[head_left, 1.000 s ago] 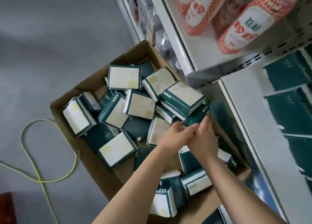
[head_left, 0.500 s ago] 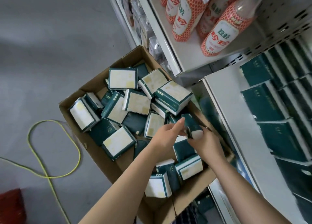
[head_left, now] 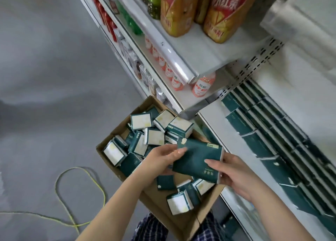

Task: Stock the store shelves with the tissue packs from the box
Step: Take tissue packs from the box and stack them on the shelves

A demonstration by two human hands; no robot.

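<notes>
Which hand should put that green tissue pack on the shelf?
Right hand, probably. It holds the green tissue pack by the end nearest the shelf, where the stocked packs stand on that same side. The left hand holds the far end, above the cardboard box.

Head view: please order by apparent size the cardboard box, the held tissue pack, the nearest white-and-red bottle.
1. cardboard box
2. held tissue pack
3. nearest white-and-red bottle
The pack is nearer the camera, which flatters it.

dark green tissue pack [head_left: 197, 159], brown cardboard box [head_left: 116, 129], yellow cord [head_left: 80, 184], grey floor [head_left: 45, 68], blue plaid trousers [head_left: 151, 228].
</notes>
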